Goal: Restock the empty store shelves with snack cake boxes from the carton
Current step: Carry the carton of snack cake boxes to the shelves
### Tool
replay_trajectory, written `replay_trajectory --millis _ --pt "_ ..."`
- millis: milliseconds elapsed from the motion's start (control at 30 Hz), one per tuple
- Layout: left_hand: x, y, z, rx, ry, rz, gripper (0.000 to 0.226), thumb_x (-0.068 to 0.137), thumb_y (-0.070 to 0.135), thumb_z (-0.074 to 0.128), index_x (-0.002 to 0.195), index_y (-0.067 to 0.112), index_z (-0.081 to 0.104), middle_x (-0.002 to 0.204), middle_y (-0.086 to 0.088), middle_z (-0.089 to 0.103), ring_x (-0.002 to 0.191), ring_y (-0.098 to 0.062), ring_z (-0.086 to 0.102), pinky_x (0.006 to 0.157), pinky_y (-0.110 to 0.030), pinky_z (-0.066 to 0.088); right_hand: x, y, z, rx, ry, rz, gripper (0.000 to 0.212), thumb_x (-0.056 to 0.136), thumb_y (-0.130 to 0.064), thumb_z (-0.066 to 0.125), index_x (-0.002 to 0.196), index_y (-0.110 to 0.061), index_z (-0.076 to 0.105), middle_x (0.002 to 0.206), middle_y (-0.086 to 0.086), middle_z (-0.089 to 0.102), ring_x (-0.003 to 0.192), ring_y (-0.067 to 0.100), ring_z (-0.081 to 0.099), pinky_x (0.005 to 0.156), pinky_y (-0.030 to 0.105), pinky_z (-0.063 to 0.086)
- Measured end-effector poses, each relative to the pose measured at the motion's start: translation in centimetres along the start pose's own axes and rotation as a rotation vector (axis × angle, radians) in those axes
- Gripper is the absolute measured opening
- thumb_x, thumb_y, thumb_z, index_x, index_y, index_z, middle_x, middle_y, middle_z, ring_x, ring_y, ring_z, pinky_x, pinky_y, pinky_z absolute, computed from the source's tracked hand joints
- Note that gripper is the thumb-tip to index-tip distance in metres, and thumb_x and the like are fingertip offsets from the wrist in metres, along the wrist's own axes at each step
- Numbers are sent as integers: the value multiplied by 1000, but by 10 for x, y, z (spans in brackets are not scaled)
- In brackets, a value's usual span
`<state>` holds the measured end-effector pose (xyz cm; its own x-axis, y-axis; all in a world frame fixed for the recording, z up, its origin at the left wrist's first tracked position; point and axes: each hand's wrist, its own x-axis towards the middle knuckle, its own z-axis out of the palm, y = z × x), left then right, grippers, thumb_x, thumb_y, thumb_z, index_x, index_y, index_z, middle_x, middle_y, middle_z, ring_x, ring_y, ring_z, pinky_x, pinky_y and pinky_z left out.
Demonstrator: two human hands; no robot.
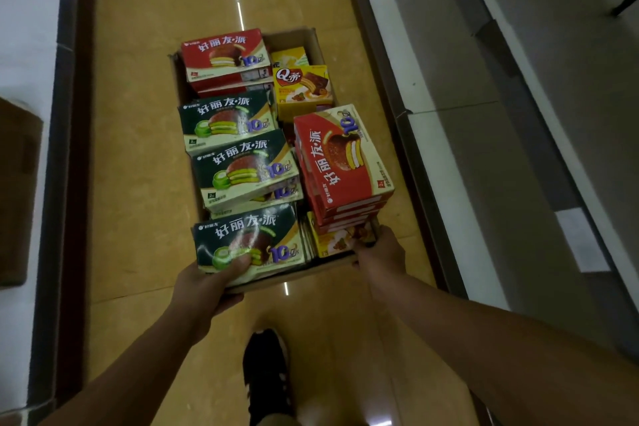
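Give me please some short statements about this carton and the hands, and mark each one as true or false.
1. Both hands grip the near end of the carton. True: the left hand is at its near left corner, the right hand at its near right corner.
2. The carton is empty. False: it is full of snack boxes.
3. The left hand's thumb presses on a green box. True.
4. All boxes are red. False: there are also green ones and a yellow box.
5. The red stack lies on the carton's right side. True.
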<state>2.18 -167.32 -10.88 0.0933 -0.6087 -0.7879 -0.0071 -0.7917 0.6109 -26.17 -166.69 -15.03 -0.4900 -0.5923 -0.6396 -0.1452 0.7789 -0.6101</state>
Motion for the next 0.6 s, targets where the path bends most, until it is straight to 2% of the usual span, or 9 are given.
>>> replay_trajectory --millis 133,233,333,467,533,600 --pt "3 2 -1 -10 -7 -16 66 60 37 88 117 12 66 110 -12 75 103 -33 72 89 -51 59 -3 -8 -1 -38 -9 8 40 90 -25 74 125 -20 55 108 0 68 94 24 70 81 46 61" --pt "2 2 -1 -20 -1 -41 78 51 43 98 117 15 67 108 -10 76 104 -33 71 90 -51 59 -9 -15 -5 -56 -35 17 44 91 -23 73 130 -18 53 112 3 67 94 25 70 79 46 62" --pt "0 5 1 -32 6 -62 83 40 51 91 114 21 68 104 -6 77 101 -30 72 90 -52 59 -15 -21 -8 -75 -57 31 49 92 -22 71 136 -17 49 118 4 66 94 25 70 78 42 62" --pt "-7 8 3 -59 20 -89 70 55 40 98 116 27 65 107 -6 76 101 -30 71 83 -47 60 -23 -30 -12 -62 -90 66 55 91 -24 73 139 -23 45 119 -2 63 92 22 69 76 44 63" --pt "-11 10 5 -70 18 -109 64 64 34 94 119 28 61 108 -7 74 98 -31 71 76 -42 59 -28 -36 -14 -68 -110 98 61 91 -29 73 143 -29 40 117 -9 61 95 22 69 79 47 62" --pt "-18 14 7 -94 32 -133 55 75 27 87 122 27 57 108 -7 73 93 -29 71 71 -38 57 -32 -42 -17 -96 -148 132 71 88 -36 74 147 -35 34 128 -8 61 104 24 68 86 50 60"
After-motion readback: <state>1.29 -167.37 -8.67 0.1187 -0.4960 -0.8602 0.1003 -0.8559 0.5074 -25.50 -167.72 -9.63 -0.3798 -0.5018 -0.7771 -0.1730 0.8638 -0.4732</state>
